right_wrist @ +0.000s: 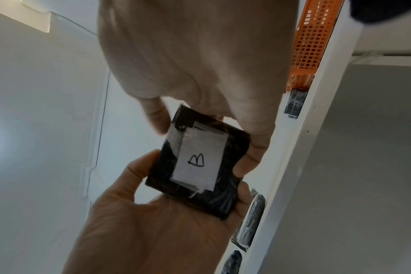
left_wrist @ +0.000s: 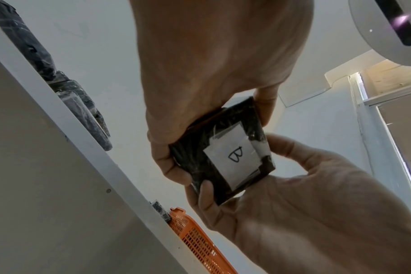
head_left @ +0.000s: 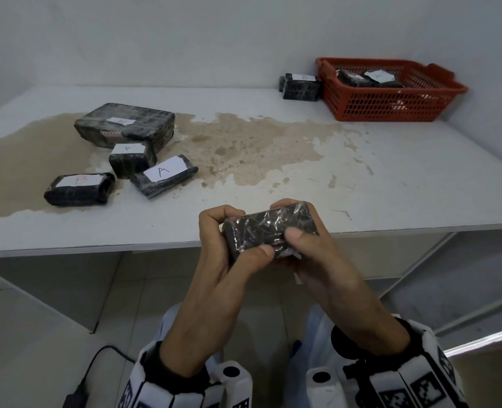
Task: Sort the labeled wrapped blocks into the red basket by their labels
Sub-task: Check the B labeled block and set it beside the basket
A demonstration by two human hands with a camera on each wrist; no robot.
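I hold one small wrapped block [head_left: 269, 228] in both hands at the near edge of the counter [head_left: 391, 178], just above it. My left hand [head_left: 223, 245] grips the block's left end, fingers curled over its far side and thumb pressed on the near side; my right hand [head_left: 308, 245] grips the right end the same way, its thumb lying across the glossy black wrap. Seen from my head, the block shows only plain dark wrap. Both wrist views, looking up from below, show the white paper label [left_wrist: 235, 157] on the underside, marked with a handwritten B. So I judge the step in hand to be reading the label to decide where this block belongs. Farther out on the counter to my left sits a cluster of blocks still to sort: a small block labelled B [head_left: 77, 189], two blocks labelled A [head_left: 164, 175], and behind them a large wrapped block [head_left: 126, 128] whose label I cannot read for certain. At the far right corner stands the red basket [head_left: 391, 104], already holding at least one wrapped block with a white label. Just beside its left wall, touching or nearly so, another block labelled B [head_left: 300, 86] sits on the counter. The next move likely calls for freeing one hand, keeping a firm hold on the slippery wrap with the other, and reaching far right toward the basket area.
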